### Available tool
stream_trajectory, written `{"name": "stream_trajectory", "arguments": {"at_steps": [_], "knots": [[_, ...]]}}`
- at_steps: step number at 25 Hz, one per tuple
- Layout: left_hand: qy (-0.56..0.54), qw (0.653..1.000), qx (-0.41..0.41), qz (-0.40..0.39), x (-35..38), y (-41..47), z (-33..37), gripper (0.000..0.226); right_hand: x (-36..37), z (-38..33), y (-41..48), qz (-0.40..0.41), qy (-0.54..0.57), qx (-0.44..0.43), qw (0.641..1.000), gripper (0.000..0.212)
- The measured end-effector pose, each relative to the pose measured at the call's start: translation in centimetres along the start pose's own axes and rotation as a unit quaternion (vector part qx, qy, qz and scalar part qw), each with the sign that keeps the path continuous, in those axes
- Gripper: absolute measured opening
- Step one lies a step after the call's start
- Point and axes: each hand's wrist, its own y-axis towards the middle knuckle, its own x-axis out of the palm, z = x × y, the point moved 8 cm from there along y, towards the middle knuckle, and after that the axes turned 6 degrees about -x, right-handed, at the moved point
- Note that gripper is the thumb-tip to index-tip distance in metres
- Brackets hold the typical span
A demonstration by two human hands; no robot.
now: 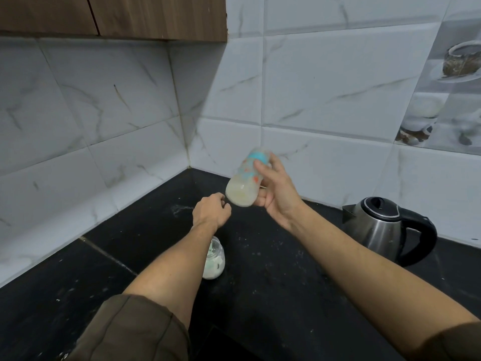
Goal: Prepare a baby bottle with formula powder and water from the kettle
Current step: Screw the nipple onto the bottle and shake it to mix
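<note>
Black counter (273,295), powder-flecked, in white-tiled corner. Right hand (276,194) grips baby bottle (246,182): long axis tilted, base toward camera, cap toward wall. Left hand (210,213) loosely curled, empty.

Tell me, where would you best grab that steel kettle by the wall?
Take the black loop handle, coming in from the right. The kettle stands upright with its spout pointing left and the handle sticking out on the right, so a grip can probably wrap through the loop and stay off the steel body.

Home kitchen corner, black stone countertop (273,269) across the lower frame, marble-look wall tiles (325,82), wooden cabinet (117,16) upper left, steel electric kettle (382,225) at right
</note>
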Motion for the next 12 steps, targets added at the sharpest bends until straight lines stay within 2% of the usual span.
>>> {"name": "stream_trajectory", "arguments": {"at_steps": [1, 2, 5, 7, 8, 10, 12], "knots": [[-0.003, 1.000, -0.003, -0.004, 0.1, -0.1, 0.1, 0.026, 0.5, 0.4, -0.2, -0.039, -0.023, 0.006, 0.999, 0.066], [-0.006, 1.000, -0.003, -0.005, 0.0, -0.3, 0.2, 0.026, 0.5, 0.5, -0.2, -0.040, -0.020, 0.002, 0.999, 0.069], [-0.007, 1.000, 0.013, 0.011, -0.2, 0.1, 0.2, 0.037, -2.1, -0.3, 0.9, 0.108, 0.099, -0.023, 0.989, 0.067], [0.001, 1.000, 0.014, 0.018, -0.3, 0.4, -0.1, 0.039, -3.2, -0.9, 1.2, 0.147, 0.124, -0.046, 0.980, 0.067], [0.011, 1.000, 0.013, 0.016, -0.4, 0.3, -0.1, 0.037, -2.8, -1.1, 1.0, 0.120, 0.086, -0.049, 0.988, 0.069], [0.022, 1.000, 0.007, 0.005, -0.3, 0.2, 0.0, 0.027, -0.8, -1.1, 0.0, 0.014, -0.031, -0.036, 0.999, 0.075], [0.019, 1.000, 0.001, -0.011, -0.2, -0.2, 0.3, 0.014, 1.2, -1.0, -1.1, -0.090, -0.124, -0.036, 0.987, 0.079]]}}
